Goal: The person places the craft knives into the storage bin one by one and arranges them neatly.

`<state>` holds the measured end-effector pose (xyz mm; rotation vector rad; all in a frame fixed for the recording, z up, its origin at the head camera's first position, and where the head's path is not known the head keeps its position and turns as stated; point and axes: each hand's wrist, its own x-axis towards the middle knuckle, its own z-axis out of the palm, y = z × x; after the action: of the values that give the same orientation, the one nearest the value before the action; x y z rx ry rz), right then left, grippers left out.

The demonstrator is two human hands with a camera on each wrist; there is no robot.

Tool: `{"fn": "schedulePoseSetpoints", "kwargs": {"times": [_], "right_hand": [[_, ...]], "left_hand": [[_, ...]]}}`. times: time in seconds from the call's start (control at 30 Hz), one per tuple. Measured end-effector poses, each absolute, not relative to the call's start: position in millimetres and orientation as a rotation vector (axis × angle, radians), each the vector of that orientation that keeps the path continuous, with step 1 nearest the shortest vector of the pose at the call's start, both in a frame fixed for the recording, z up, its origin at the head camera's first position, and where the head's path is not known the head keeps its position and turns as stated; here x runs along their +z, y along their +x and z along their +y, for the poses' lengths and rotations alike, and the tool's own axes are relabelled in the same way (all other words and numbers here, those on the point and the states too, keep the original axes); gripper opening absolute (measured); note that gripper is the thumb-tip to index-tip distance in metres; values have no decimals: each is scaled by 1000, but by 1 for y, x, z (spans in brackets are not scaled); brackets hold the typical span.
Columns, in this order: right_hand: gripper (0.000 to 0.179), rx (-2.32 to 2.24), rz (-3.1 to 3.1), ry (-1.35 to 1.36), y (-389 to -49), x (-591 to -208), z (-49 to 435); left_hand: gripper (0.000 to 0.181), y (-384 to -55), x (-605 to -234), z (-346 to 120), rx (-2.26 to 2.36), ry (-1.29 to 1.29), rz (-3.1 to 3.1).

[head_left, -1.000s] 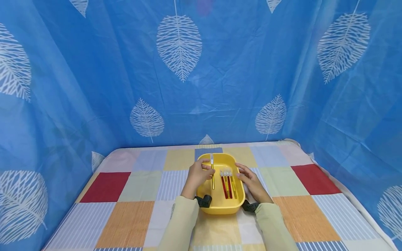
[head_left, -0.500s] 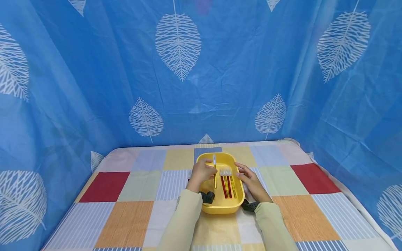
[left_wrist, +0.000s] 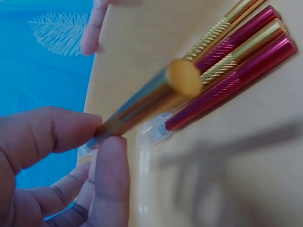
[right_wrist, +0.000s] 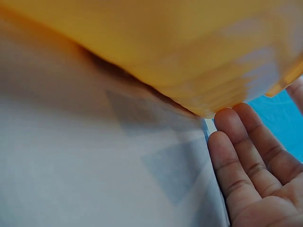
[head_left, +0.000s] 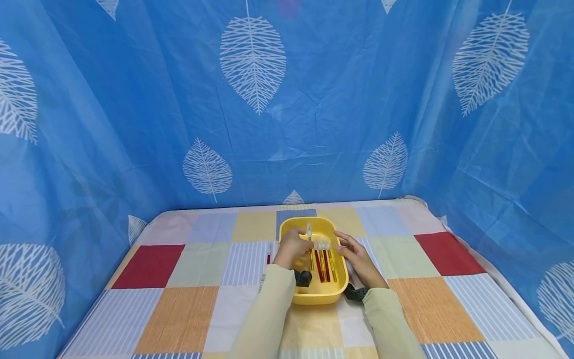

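Note:
My left hand (head_left: 293,245) pinches a gold craft knife (head_left: 311,257) between thumb and fingers, its clear-capped end pointing away, over the yellow tray (head_left: 316,299). In the left wrist view the knife's round butt end (left_wrist: 185,78) faces the camera. Just right of it, several red and gold craft knives (head_left: 325,266) lie side by side inside the tray, caps toward the far end. My right hand (head_left: 358,257) holds the tray's right side, thumb at the rim. In the right wrist view its fingers (right_wrist: 227,125) touch the outer wall from below.
A red craft knife (head_left: 268,258) lies on the patchwork tablecloth (head_left: 193,314) left of the tray, partly hidden by my left arm. A blue leaf-print curtain (head_left: 314,99) hangs behind the table and along both sides.
My left hand has moved rightward with the gold craft knife, closer to the row in the tray. The red knife on the cloth has come into sight. My right hand stays in place.

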<state>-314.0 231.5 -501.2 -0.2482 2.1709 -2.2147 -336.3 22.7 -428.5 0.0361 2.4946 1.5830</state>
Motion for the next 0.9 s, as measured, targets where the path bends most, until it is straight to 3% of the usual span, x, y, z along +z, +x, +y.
{"fn": "schedulePoseSetpoints", "kwargs": {"times": [0.23, 0.4, 0.5, 0.53, 0.63, 0.67, 0.9], "right_hand": [[52, -2191, 2202, -260, -315, -503, 232], [52, -2191, 2219, -268, -315, -504, 232], [52, -2197, 2211, -274, -316, -503, 232], [51, -2202, 2206, -270, -316, -503, 232], [52, -2199, 2207, -274, -315, -503, 232], [52, -2201, 2208, -271, -315, -502, 232], [52, -2208, 2203, -251, -313, -502, 231]], "left_hand": [[55, -339, -434, 24, 1443, 12, 2517], [38, -341, -438, 26, 1340, 25, 2544], [10, -342, -441, 29, 1237, 34, 2597], [10, -342, -442, 31, 1207, 37, 2617], [36, -343, -444, 35, 1161, 26, 2626], [37, -343, -444, 36, 1156, 14, 2620], [15, -342, -444, 44, 1173, -12, 2583]]}}
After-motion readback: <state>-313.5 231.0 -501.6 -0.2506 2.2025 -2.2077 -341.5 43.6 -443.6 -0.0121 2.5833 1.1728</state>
